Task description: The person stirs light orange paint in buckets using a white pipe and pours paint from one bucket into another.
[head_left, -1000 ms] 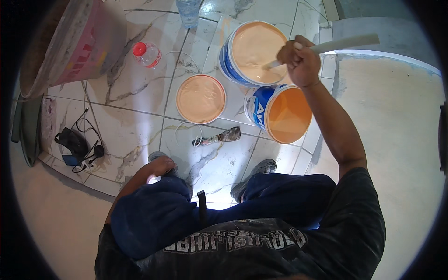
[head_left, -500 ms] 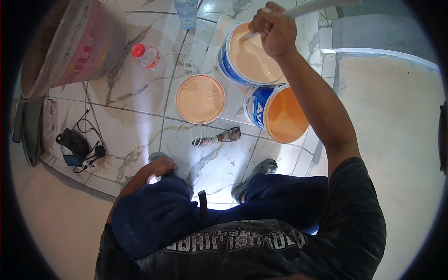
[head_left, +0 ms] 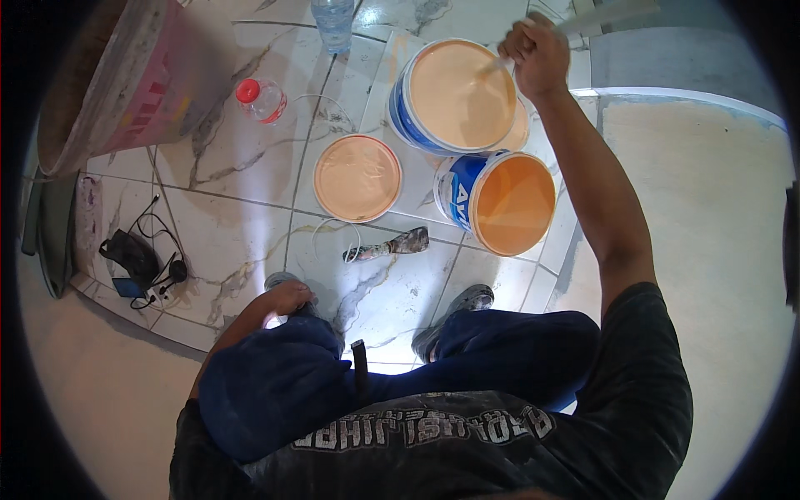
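My right hand (head_left: 540, 57) is closed round a pale stick (head_left: 612, 14). The stick's lower end dips into peach paint (head_left: 462, 96) in a blue-and-white bucket (head_left: 402, 117); its upper end is blurred. Nearer me, a second bucket (head_left: 461, 187) leans to the right, its inside coated orange-peach. A paint-coated round lid (head_left: 357, 177) lies to the left of both buckets. My left hand (head_left: 289, 297) rests by my left knee, above the shoe, fingers loosely extended and nothing visible in them. A paint-spattered brush-like tool (head_left: 387, 245) lies on the tiles in front of my feet.
A large stained pinkish tub (head_left: 158, 92) stands at the far left. Close by are a red-capped bottle (head_left: 261, 101) and another clear bottle (head_left: 332, 25). A black pouch with cables (head_left: 137, 258) lies left. Thin white wire handles curl near the lid. A raised edge (head_left: 683, 93) runs at the right.
My right hand has swung to the right with the stick, whose dipped end shifted rightward through the paint. The paint bucket has tilted slightly. My left hand has stayed put.
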Motion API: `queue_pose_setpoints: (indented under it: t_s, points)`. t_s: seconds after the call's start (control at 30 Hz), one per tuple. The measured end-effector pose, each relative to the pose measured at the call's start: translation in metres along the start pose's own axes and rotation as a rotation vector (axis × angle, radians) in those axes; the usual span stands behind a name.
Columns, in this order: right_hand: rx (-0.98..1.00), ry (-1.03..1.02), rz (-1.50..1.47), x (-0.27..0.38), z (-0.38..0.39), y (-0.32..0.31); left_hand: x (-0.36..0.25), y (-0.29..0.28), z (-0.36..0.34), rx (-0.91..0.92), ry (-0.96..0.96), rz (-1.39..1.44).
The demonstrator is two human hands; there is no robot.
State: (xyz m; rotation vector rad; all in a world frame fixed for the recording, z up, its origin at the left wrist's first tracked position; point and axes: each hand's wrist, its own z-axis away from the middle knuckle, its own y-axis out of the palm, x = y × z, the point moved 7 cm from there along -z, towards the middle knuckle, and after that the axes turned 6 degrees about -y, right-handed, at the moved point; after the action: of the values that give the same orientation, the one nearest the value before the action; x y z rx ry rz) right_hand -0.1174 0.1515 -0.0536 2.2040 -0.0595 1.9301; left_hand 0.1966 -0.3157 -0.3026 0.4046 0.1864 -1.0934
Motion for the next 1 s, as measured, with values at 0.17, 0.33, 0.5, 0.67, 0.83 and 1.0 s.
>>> queue_pose_setpoints:
  t_s: [0.17,0.33,0.5,0.67,0.83,1.0]
  points:
    - [0.05,-0.076,-0.18,-0.016,-0.015,0.038,0.002,0.001,-0.004,0.008,-0.01,0.053]
    - [0.221,-0.051,-0.201,-0.011,0.032,0.068,0.005,0.0,-0.003,0.015,-0.031,0.066]
    - [0.222,0.059,-0.24,-0.003,0.059,0.033,0.0,0.0,-0.001,0.001,0.021,0.035]
    - [0.116,-0.004,0.042,0.008,0.029,-0.004,0.004,0.0,-0.004,0.014,0.052,0.042]
    - [0.015,-0.015,0.08,-0.005,-0.005,0.016,0.01,0.001,-0.011,0.009,0.045,0.035]
    - [0.063,-0.053,0.125,-0.016,-0.003,0.032,0.002,0.001,-0.003,0.004,0.027,0.004]
